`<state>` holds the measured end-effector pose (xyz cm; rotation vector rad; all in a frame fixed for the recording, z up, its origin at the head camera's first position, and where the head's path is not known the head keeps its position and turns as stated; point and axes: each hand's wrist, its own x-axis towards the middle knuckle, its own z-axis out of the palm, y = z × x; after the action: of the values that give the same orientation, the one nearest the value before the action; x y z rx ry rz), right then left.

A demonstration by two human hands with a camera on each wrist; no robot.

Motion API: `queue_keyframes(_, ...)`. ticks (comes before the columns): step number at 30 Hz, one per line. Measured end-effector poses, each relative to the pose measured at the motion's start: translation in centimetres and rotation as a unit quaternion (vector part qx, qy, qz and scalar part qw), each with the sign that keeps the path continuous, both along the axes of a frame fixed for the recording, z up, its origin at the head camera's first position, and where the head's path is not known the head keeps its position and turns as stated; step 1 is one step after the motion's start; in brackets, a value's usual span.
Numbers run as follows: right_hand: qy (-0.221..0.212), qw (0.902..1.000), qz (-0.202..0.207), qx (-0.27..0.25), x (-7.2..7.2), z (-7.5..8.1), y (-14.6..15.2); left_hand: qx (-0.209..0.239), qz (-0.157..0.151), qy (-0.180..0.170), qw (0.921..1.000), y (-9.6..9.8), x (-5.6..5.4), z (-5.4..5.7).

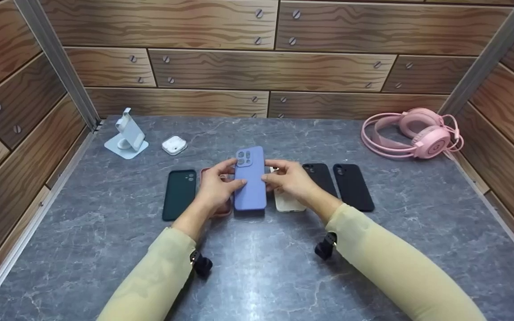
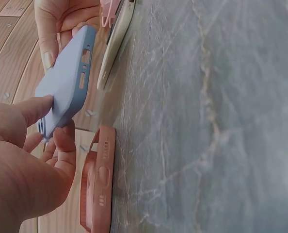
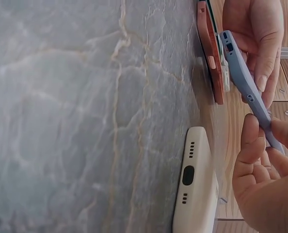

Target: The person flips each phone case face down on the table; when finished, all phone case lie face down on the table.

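Note:
Both hands hold a lavender-blue phone case (image 1: 251,183) by its two long sides, raised off the table, with its camera cutouts at the upper left. My left hand (image 1: 214,185) pinches the left side, thumb on the back face and fingers underneath. On the opposite side my right hand (image 1: 290,178) grips the edge the same way. Below my left hand lies a pink-brown phone case (image 2: 103,179), partly covered by it. A cream phone case (image 3: 197,189) rests under my right hand. The lower edge of the lavender-blue case, with its port openings, faces the left wrist camera.
A dark green case (image 1: 180,195) lies at the row's left end, two black cases (image 1: 321,178) (image 1: 354,187) at its right. Behind stand a light-blue folding stand (image 1: 130,133) and a white earbud case (image 1: 174,145). Pink headphones (image 1: 431,138) sit at the back right.

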<state>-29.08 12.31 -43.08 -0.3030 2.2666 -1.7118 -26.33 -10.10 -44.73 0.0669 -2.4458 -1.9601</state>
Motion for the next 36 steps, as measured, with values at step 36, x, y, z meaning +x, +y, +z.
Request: queue_keyframes(36,0.029,0.9964,0.039,0.069,-0.6,-1.3,0.5,-0.038,-0.041,-0.004,0.9984,-0.3,-0.3,-1.4)
